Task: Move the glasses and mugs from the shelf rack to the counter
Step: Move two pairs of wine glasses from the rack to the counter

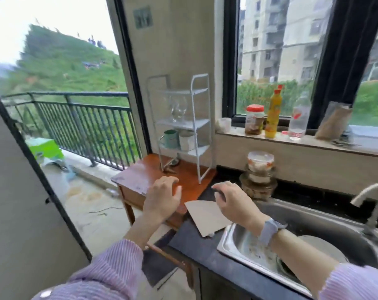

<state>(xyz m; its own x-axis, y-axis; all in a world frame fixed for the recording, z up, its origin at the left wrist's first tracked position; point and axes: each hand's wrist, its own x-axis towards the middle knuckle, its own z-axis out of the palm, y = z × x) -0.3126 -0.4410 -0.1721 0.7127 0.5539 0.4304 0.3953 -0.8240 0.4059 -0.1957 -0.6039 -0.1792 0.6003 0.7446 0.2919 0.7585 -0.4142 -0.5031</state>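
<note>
A white wire shelf rack (202, 126) stands on a small brown wooden table (144, 176) in the corner. Clear stemmed glasses (179, 110) sit on its middle shelf. On the lower shelf a pale green mug (170, 138) stands beside a white mug (186, 140). The dark counter (190, 239) runs to the right of the table. My left hand (162, 199) hovers over the table's front edge, fingers curled and holding nothing. Over the counter my right hand (233, 201) is also free, fingers bent, above a pale flat board (205, 215).
A steel sink (233, 237) with dishes lies at the right, its tap (370, 198) behind. Stacked containers (259, 176) sit on the counter by the wall. A jar (254, 119) and bottles (274, 111) line the windowsill. A balcony railing (79, 122) is at left.
</note>
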